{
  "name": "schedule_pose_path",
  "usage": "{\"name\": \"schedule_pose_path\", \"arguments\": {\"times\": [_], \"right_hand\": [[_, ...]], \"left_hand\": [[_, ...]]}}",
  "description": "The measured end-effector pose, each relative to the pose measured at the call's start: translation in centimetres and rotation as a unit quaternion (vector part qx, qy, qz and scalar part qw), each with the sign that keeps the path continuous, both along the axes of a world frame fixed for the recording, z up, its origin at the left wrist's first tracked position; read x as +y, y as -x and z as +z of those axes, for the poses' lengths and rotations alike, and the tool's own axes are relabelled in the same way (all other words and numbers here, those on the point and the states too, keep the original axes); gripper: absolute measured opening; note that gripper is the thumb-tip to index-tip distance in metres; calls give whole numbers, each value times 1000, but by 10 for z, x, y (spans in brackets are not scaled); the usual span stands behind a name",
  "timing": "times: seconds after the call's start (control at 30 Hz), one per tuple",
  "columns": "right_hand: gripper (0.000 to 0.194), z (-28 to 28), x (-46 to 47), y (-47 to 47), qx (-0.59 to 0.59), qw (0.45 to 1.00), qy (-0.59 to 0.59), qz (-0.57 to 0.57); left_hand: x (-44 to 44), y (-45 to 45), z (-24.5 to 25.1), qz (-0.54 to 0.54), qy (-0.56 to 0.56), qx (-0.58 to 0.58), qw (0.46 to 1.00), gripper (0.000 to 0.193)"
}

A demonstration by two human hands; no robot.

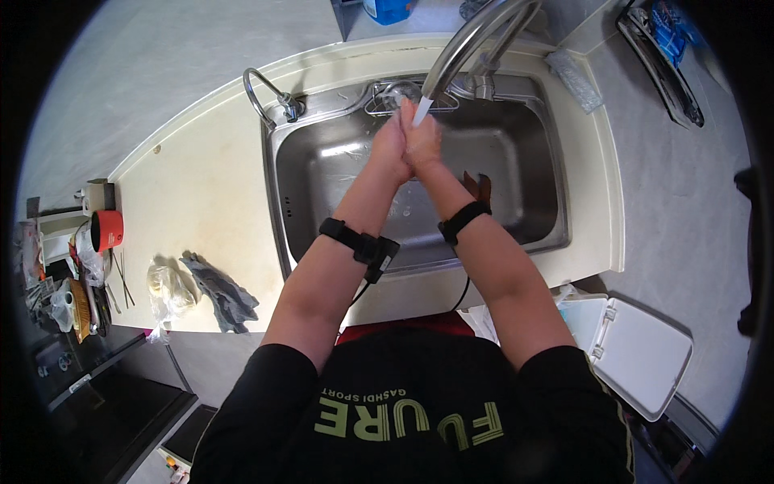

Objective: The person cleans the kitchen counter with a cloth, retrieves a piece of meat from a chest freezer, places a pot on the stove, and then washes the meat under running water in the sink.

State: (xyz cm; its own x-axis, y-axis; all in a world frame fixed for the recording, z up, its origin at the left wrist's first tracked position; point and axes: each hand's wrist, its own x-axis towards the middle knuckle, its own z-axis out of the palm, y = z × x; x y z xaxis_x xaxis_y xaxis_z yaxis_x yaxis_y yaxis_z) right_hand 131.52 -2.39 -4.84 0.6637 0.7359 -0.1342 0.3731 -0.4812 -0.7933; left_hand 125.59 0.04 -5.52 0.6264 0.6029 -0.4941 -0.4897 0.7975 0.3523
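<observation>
My left hand (389, 145) and my right hand (422, 140) are pressed together over the stainless steel sink (338, 206), near its back edge. Water (421, 112) runs from the large chrome faucet (462, 48) onto my right hand. Nothing shows between the palms, though their inner sides are hidden. Behind my fingertips, a wire rack (448, 104) hangs at the back of the basin. A brown, strip-like item (484, 186) lies in the basin, partly behind my right forearm. Each forearm wears a black strap.
On the left counter lie a grey cloth (221, 294), a tied clear plastic bag (169, 290) and, farther left, a red container (109, 230). A small chrome faucet (260, 94) stands left of the basin. Bubble wrap (573, 80) lies at the back right; an open white bin lid (644, 357) is below right.
</observation>
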Motion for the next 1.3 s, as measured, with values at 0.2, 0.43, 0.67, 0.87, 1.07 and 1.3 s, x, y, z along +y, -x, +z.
{"name": "schedule_pose_path", "arguments": {"times": [0.2,0.43,0.67,0.87,1.07,1.3], "right_hand": [[76,44,-3,10,208,975,-54,61],[62,-12,-9,14,229,966,-100,72],[61,-111,-68,-117,368,918,126,-73],[47,-199,-151,-187,143,881,450,6],[39,-230,-132,-178,162,862,478,54],[42,-114,-98,-119,323,913,231,94]], "left_hand": [[-10,7,18,-24,-17,-84,996,25],[-5,5,6,-1,18,39,999,32],[-49,52,3,-138,-68,112,982,48],[-69,107,-21,-74,-14,238,968,58],[-99,118,-43,-91,28,262,960,46],[-98,82,-37,-153,-67,314,935,54]]}}
